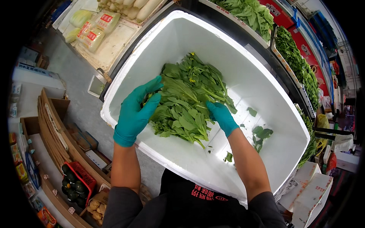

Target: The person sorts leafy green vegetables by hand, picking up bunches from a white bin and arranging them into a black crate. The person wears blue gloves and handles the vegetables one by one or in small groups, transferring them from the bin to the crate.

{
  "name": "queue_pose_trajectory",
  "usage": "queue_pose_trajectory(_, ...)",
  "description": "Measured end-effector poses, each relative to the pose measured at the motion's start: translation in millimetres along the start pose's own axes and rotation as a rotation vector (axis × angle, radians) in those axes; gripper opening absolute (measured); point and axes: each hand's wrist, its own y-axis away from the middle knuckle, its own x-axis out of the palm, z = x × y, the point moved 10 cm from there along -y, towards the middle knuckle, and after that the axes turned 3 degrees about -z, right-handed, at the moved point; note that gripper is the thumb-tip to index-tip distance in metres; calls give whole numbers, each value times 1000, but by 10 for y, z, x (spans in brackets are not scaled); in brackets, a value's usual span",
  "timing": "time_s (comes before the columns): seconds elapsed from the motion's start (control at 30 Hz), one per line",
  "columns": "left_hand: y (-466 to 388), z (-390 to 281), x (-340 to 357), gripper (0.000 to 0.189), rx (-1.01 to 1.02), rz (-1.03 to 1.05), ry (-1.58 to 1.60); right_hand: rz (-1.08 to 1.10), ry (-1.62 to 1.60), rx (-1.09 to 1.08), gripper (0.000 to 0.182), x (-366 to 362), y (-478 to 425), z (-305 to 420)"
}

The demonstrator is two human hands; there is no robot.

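Observation:
A heap of leafy greens with thick stems and small yellow flowers (185, 99) lies in a deep white foam box (256, 77). At the heap's left side is my left hand (137, 114) in a teal glove, thumb and fingers apart around the leaf tips. My right hand (223, 115), gloved alike, is closed on stems at the right side; its fingertips are partly hidden. Loose leaves (261, 135) and scraps are scattered over the box floor to the right.
Past the box's upper left, white radishes (134, 8) and wrapped cabbages (92, 34) sit on a stand. A knife (104, 75) rests at the stand's edge. More greens (296, 62) line the right. Lower left are a red basket of dark green squash (75, 185) and potatoes (97, 209).

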Motion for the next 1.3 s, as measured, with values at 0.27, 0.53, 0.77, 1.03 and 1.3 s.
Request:
queue_pose_trajectory(0.27,-38,-30,16,37,26,5,-56,-279,470,-147,52,-181,-42,103)
queue_pose_trajectory(0.53,-38,-63,40,38,26,15,-189,-163,573,-249,59,35,236,526)
queue_pose_trajectory(0.77,-30,32,-30,40,32,-59,-127,-231,453,-223,39,-313,651,-187)
queue_pose_trajectory(1.03,-38,26,53,40,46,17,-247,-28,524,-152,36,230,827,-624)
queue_pose_trajectory(1.3,-40,63,25,40,30,22,-229,-70,315,-357,22,243,1167,-250)
